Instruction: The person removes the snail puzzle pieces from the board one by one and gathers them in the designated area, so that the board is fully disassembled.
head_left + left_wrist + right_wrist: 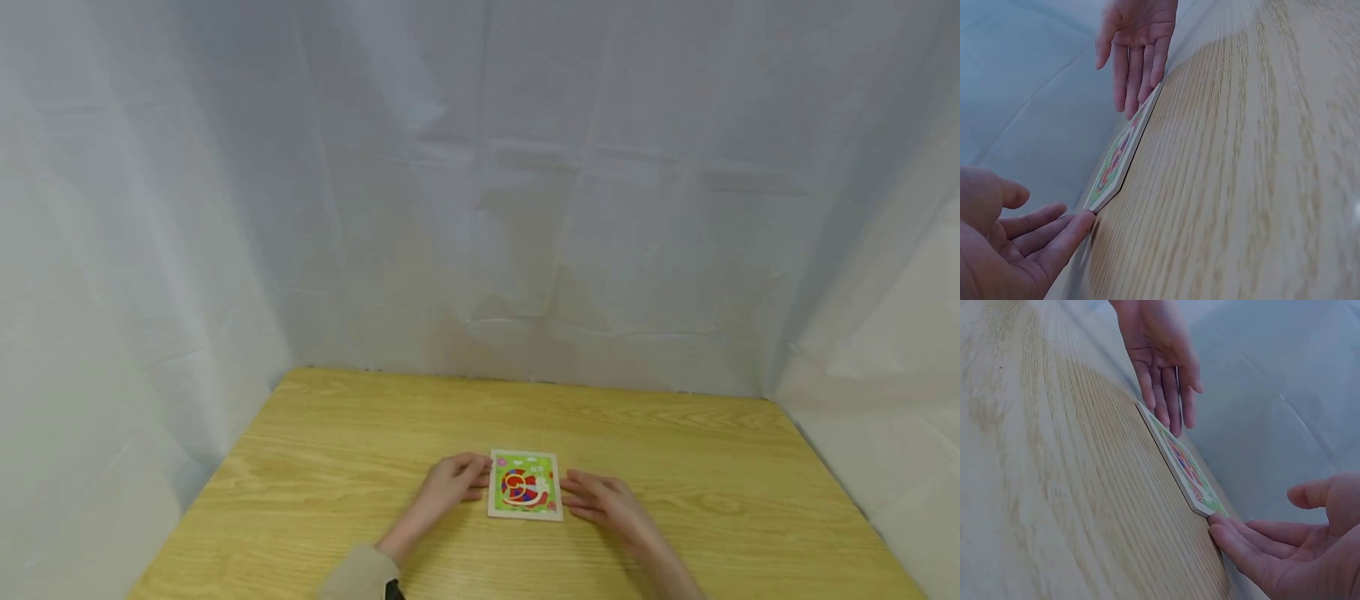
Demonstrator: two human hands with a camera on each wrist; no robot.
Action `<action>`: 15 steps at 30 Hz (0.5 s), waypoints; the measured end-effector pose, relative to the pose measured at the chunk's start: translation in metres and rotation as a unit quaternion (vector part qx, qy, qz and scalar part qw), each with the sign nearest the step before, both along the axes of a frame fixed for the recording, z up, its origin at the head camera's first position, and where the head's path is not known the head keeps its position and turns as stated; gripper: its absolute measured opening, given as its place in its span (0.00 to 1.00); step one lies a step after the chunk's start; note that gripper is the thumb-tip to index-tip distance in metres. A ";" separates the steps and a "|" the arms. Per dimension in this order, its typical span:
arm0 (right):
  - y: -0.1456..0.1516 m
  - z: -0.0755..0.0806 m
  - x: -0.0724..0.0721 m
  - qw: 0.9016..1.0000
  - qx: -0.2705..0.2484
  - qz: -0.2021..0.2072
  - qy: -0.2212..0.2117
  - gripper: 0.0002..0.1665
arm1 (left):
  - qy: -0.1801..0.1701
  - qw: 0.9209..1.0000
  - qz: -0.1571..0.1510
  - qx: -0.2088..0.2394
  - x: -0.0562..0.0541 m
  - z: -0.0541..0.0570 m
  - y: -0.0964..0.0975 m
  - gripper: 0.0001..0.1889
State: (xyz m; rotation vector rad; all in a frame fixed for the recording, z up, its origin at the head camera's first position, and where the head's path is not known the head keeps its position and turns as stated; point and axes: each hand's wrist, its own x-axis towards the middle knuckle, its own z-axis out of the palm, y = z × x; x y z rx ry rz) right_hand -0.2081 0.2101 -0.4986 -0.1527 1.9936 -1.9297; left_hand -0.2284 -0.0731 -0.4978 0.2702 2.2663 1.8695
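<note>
A square wooden picture puzzle board (525,485) lies flat on the table, with a pale frame, a green ground and a red, blue and white snail design. My left hand (453,482) is at its left edge, fingers extended, the fingertips at or touching the rim. On the opposite side my right hand (606,502) has its fingers stretched toward the right edge. In the left wrist view the left fingertips (1088,215) meet the board's corner. The right wrist view has the right fingertips (1216,522) against the near corner. Neither hand curls round the board.
The wooden table (337,433) has a light yellow grain. White sheeting (525,208) hangs behind it and along both sides, close to the table's edges. A beige sleeve (363,573) with something black at the cuff covers the left forearm.
</note>
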 end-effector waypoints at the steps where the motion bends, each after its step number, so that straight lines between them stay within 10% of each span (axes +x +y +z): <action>1: 0.001 0.000 0.000 1.000 0.001 0.001 0.000 0.35 | 0.000 1.000 -0.001 0.000 0.000 0.000 0.001 0.20; 15: 0.013 -0.002 0.005 1.000 0.005 -0.003 0.006 0.37 | 0.000 1.000 -0.012 -0.001 0.002 -0.001 0.009 0.20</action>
